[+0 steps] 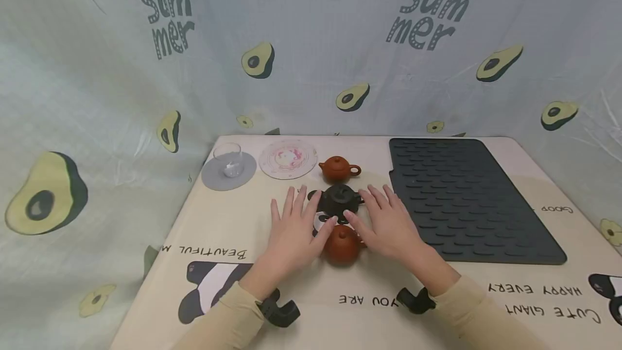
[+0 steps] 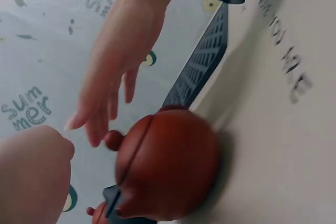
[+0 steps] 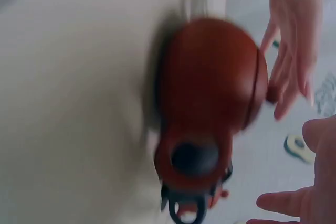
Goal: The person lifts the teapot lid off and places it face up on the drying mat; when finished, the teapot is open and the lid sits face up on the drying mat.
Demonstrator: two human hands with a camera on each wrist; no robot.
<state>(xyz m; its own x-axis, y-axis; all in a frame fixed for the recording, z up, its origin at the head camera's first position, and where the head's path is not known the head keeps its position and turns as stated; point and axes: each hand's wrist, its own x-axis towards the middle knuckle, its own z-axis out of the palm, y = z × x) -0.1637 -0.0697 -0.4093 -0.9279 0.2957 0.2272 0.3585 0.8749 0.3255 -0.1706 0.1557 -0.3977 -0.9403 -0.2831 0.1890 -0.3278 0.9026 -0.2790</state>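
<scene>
Three small teapots stand in a row. The nearest is a reddish-brown teapot (image 1: 342, 250), then comes a black teapot (image 1: 340, 199), and farthest back is another reddish-brown teapot (image 1: 336, 168). My left hand (image 1: 293, 234) hovers at the left of the black and nearest teapots with its fingers spread. On the other side, my right hand (image 1: 391, 228) mirrors it, fingers stretched forward near the black teapot's handle. Neither hand grips anything. The left wrist view shows the nearest teapot (image 2: 168, 163) with its lid knob and spout; its round handle faces the right wrist camera.
A dark grey ridged mat (image 1: 466, 204) lies at the right. Toward the back left are a clear glass (image 1: 233, 166) on a grey round coaster (image 1: 214, 177) and a pink patterned round mat (image 1: 289, 160). A printed curtain (image 1: 301, 26) hangs behind the table.
</scene>
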